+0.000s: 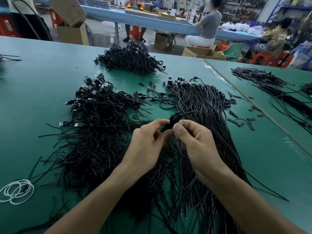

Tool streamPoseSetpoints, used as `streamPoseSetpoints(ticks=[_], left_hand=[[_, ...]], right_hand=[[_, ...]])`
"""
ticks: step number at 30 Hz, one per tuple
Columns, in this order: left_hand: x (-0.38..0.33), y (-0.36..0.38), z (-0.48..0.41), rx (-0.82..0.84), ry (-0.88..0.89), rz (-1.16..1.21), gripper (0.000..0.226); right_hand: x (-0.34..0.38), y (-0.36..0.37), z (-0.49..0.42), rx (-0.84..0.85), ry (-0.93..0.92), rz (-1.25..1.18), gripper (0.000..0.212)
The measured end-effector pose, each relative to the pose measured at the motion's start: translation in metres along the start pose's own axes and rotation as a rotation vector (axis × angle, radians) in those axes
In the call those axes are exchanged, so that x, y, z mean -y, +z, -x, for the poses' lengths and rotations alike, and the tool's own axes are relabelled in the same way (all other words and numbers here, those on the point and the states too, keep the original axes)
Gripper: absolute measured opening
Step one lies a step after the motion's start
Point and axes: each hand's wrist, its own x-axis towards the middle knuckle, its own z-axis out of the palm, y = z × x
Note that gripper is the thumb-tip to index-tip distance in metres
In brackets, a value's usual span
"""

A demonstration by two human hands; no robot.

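Observation:
A small coiled black cable (171,123) is held above the green table (42,92) between both hands. My left hand (148,142) pinches its left side with thumb and curled fingers. My right hand (195,141) pinches its right side, thumb forward. One strand of the coil arcs up and right toward a long fan of straight black cables (207,115). Below and left of my hands lies a big heap of black USB cables (98,125), their plugs pointing up-left.
Another black cable pile (131,58) sits at the far middle. Short black sleeve pieces (244,122) are scattered to the right, with more on the adjoining table (258,76). White rubber bands (16,191) lie near left. People sit at a blue bench (152,21) behind.

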Motion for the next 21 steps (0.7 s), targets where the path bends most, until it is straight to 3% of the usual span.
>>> streamPoseSetpoints(ticks=[5, 10, 14, 16, 21], left_hand=[[-0.015, -0.005, -0.005, 0.064, -0.116, 0.466, 0.039], [-0.026, -0.009, -0.002, 0.137, -0.173, 0.812, 0.044], [-0.030, -0.008, -0.001, 0.160, -0.156, 0.825, 0.055], [-0.030, -0.007, -0.001, 0.162, -0.123, 0.782, 0.051], [-0.022, -0.011, -0.004, 0.161, -0.092, 0.735, 0.033]], right_hand=[[-0.006, -0.002, -0.003, 0.082, 0.113, -0.151, 0.011], [-0.005, -0.010, 0.001, 0.206, 0.082, -0.084, 0.014], [0.000, -0.017, 0.003, 0.253, 0.079, -0.012, 0.014], [0.002, -0.020, 0.003, 0.255, 0.083, 0.046, 0.026], [0.013, -0.025, 0.000, 0.224, 0.016, 0.215, 0.028]])
